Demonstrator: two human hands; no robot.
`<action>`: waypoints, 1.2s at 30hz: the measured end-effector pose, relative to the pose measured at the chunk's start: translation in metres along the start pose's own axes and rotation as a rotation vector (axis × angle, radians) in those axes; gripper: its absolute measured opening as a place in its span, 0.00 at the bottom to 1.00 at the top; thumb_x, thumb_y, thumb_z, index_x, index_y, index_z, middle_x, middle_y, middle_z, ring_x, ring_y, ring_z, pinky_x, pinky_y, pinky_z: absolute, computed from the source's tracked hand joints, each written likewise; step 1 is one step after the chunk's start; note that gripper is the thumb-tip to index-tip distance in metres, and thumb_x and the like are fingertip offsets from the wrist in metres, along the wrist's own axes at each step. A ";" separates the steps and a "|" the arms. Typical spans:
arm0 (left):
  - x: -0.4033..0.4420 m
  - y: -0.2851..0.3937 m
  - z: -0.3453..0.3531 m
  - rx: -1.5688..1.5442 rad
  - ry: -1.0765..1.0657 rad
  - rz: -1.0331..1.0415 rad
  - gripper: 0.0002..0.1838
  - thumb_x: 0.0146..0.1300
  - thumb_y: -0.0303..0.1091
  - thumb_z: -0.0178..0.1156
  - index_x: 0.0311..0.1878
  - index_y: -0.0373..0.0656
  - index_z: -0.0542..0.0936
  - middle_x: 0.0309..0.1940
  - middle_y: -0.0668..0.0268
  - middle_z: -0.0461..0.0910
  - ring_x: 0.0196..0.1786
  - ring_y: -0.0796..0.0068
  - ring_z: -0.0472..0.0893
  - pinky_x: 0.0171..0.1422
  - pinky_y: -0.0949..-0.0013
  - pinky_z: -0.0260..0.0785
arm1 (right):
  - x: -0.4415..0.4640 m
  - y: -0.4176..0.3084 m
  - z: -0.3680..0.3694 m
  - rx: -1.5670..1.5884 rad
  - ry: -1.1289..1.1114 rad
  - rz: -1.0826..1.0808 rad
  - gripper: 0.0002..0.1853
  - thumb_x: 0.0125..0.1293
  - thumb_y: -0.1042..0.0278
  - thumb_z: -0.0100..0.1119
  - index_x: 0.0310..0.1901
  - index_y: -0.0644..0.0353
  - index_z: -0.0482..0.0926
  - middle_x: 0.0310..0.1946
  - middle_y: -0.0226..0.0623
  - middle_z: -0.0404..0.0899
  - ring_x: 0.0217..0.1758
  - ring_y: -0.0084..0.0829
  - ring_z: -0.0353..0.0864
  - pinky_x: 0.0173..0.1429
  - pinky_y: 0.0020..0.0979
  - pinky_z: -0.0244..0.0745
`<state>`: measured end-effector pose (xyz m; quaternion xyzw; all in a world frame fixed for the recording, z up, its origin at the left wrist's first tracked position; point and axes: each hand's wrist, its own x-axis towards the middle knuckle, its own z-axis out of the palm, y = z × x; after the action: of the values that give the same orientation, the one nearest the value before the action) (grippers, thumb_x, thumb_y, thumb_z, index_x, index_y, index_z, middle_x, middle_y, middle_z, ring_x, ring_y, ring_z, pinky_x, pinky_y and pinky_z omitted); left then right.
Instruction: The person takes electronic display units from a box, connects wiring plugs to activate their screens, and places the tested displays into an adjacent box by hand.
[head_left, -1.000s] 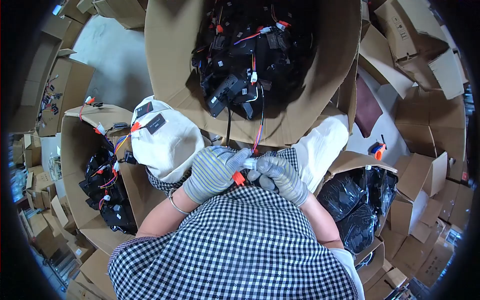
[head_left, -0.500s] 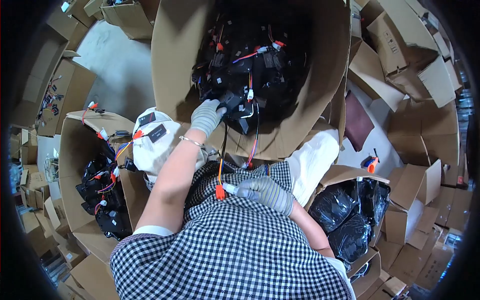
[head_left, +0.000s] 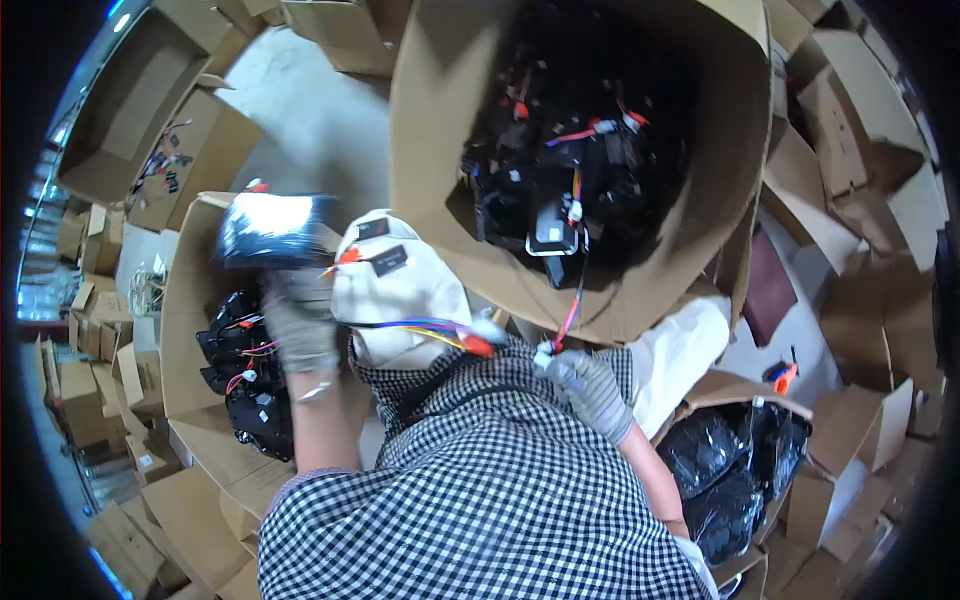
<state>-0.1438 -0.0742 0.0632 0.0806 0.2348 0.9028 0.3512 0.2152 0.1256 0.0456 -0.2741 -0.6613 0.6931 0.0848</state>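
Note:
My left hand (head_left: pixel 302 325), in a striped grey glove, grips a black box-shaped device (head_left: pixel 275 230) with a glossy, glaring face. Motion blurs both, over the left carton (head_left: pixel 190 350). From the device, multicoloured wires trail right to a red connector (head_left: pixel 478 345) hanging in the air. My right hand (head_left: pixel 592 392), gloved too, has its fingers closed at a white cable connector (head_left: pixel 543 354) above my lap. That connector's cable (head_left: pixel 572 318) runs up into the large carton (head_left: pixel 440 170), where a black device (head_left: pixel 552 222) lies among others near the front.
Several black devices (head_left: pixel 262 420) with wires lie in the left carton. Black plastic-wrapped packages (head_left: pixel 715 500) fill a carton at lower right. Small black labelled pieces (head_left: pixel 390 260) rest on my white-covered knee. An orange-handled tool (head_left: pixel 784 376) lies on the right. Cartons stand all around.
My left hand has lifted a black device out of the large carton and swung left with it. My right hand has let go of its earlier white connector and moved to another cable's connector.

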 end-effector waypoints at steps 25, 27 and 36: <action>-0.006 -0.228 0.114 1.706 -1.482 0.652 0.22 0.48 0.35 0.62 0.49 0.70 0.77 0.54 0.71 0.73 0.57 0.65 0.72 0.60 0.59 0.67 | 0.060 0.012 -0.052 1.366 0.187 0.140 0.17 0.62 0.61 0.61 0.47 0.65 0.77 0.35 0.35 0.81 0.31 0.25 0.80 0.34 0.25 0.79; -0.001 -0.226 0.110 1.692 -1.520 0.622 0.23 0.49 0.35 0.62 0.50 0.70 0.77 0.55 0.72 0.72 0.58 0.65 0.71 0.62 0.58 0.66 | 0.059 0.021 -0.060 1.315 0.168 0.147 0.18 0.63 0.60 0.61 0.47 0.65 0.77 0.34 0.36 0.81 0.26 0.24 0.79 0.29 0.24 0.77; -0.007 -0.218 0.108 1.339 -1.230 -0.068 0.20 0.54 0.36 0.65 0.51 0.49 0.77 0.44 0.65 0.80 0.46 0.65 0.80 0.55 0.62 0.70 | 0.030 -0.005 -0.050 0.456 0.263 0.148 0.20 0.68 0.53 0.53 0.45 0.66 0.76 0.24 0.30 0.78 0.20 0.18 0.74 0.23 0.18 0.68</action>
<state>0.0252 0.1013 0.0533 0.7282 0.4835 0.3645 0.3209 0.2132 0.1842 0.0439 -0.3833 -0.4498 0.7867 0.1786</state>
